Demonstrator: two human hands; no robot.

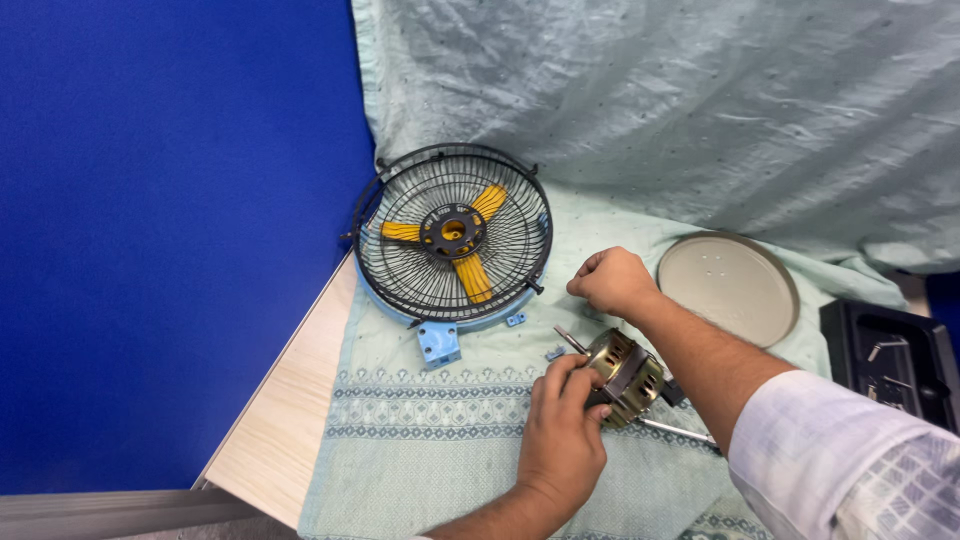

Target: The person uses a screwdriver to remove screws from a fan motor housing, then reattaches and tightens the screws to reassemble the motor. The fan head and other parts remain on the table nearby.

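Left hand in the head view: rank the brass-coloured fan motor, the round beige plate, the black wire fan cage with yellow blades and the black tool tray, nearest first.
1. Brass-coloured fan motor: in the left hand's grip.
2. Black wire fan cage with yellow blades: up and left.
3. Round beige plate: up and right.
4. Black tool tray: far right edge.

Black tray point(885, 362) cut off by right edge, contents too small to tell. Motor point(628, 374) underside hidden by left hand point(560, 440).
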